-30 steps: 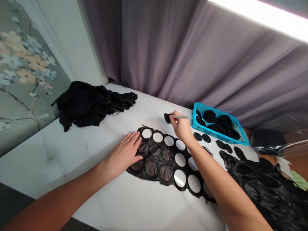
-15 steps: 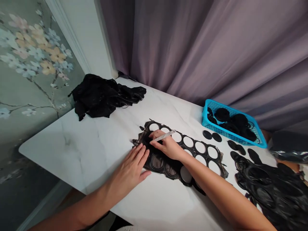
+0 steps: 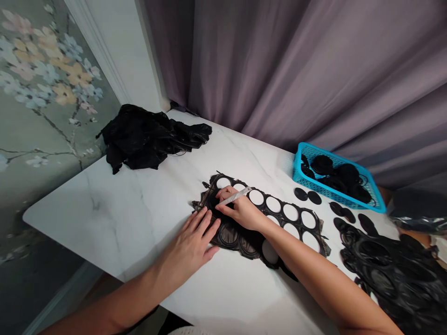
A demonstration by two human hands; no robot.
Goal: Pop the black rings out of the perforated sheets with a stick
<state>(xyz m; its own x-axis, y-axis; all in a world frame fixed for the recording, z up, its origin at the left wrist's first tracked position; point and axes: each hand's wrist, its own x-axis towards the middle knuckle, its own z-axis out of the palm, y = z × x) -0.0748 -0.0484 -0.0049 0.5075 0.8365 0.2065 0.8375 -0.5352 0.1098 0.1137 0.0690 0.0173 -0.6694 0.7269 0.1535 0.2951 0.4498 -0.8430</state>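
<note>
Left hand [image 3: 186, 249] presses the black sheet [image 3: 228, 235] flat; right hand [image 3: 242, 213] grips a brush [image 3: 234, 196].

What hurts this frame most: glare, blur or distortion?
Head view: wide-angle distortion stretches the left forearm and bows the edge of the marble table; glare streaks the glossy black sheet; the white-handled tool in the right hand looks sharp, without clear motion blur.

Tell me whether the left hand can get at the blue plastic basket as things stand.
Probably not directly. The left hand is pressing on the perforated black sheet, and the right hand and right forearm lie between it and the blue plastic basket, so it would likely have to pass over them.
</note>
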